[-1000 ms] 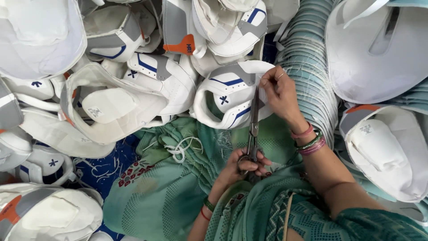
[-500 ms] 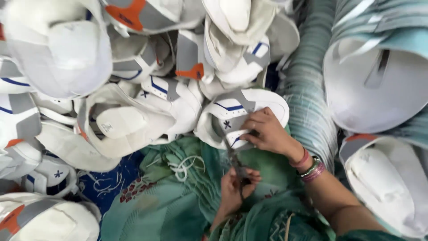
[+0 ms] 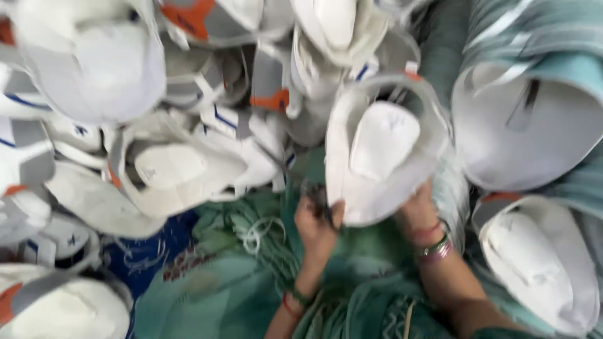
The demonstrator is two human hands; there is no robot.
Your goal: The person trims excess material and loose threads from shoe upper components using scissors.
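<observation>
The view is blurred by motion. My right hand [image 3: 416,212], with bangles at the wrist, grips the lower edge of a white moulded shoe upper [image 3: 377,150] and holds it up in front of me. The white upper's hollow inside faces the camera. My left hand [image 3: 316,227] is closed just left of that piece, around a pair of dark scissors [image 3: 318,197] whose blades point up along the piece's edge. Both hands are over green patterned cloth [image 3: 239,289] on my lap.
A heap of white shoe uppers [image 3: 182,169] with blue and orange trim fills the left and top. More white pieces lie at the right [image 3: 540,263] and upper right [image 3: 527,138]. Loose white cord [image 3: 254,233] rests on the green cloth.
My right hand has let go of the scissors' upper end and lifted a white upper from the heap towards me. The left hand has stayed low with the scissors. The view has shifted.
</observation>
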